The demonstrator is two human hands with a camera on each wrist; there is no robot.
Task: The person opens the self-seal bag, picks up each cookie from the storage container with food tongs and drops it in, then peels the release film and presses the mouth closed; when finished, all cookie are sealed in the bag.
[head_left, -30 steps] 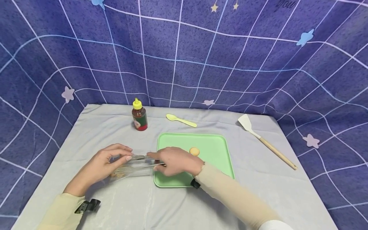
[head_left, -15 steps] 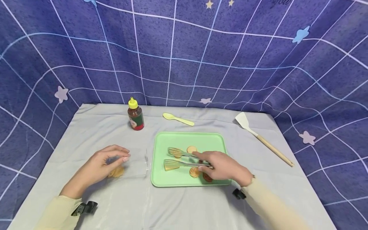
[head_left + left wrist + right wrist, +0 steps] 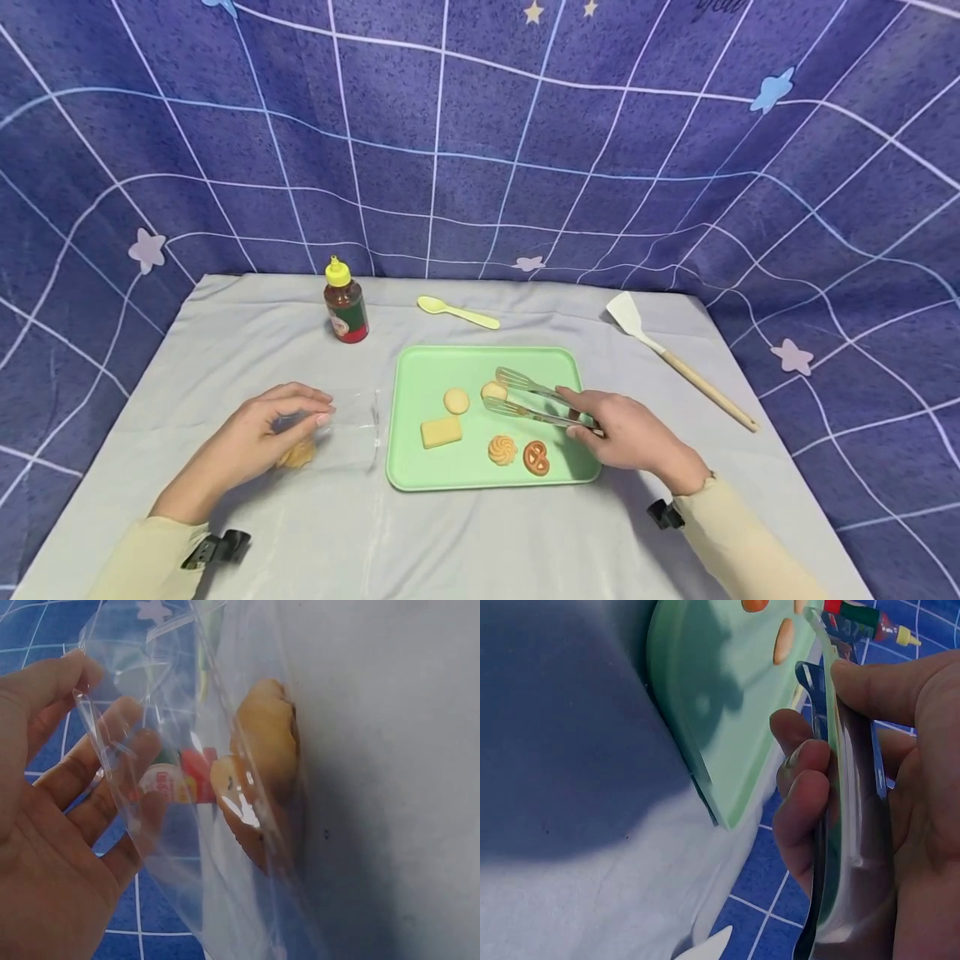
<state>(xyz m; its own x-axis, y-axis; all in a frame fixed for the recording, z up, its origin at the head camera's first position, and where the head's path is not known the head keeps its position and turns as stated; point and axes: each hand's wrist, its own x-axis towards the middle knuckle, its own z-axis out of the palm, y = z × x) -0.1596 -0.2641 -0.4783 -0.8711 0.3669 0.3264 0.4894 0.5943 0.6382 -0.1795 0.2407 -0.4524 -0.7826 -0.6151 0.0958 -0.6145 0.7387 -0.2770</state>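
Note:
My left hand (image 3: 255, 437) pinches the mouth edge of a clear plastic bag (image 3: 354, 429) between thumb and fingers, left of the green tray (image 3: 472, 362). Golden-brown pastry-like pieces (image 3: 270, 742) show inside the bag, low against the cloth. With my right hand (image 3: 633, 433) I grip metal tongs (image 3: 542, 416), their slotted ends spread apart over the tray's right half. One slotted end overlaps a round cookie (image 3: 492, 390). Also on the tray lie another round cookie (image 3: 456, 401), a rectangular biscuit (image 3: 441, 432), a swirl cookie (image 3: 502, 450) and a pretzel (image 3: 536, 458).
A sauce bottle (image 3: 346, 310) with a yellow cap stands at the back left. Behind the tray lies a pale yellow spoon (image 3: 459, 312). A white spatula (image 3: 678, 363) with a wooden handle rests at the right. Blue patterned fabric (image 3: 480, 150) hangs around the table.
My right hand has drawn the tongs rightward from the bag across the tray, uncovering the cookies there. The tongs' ends have spread apart. My left hand keeps its hold on the bag.

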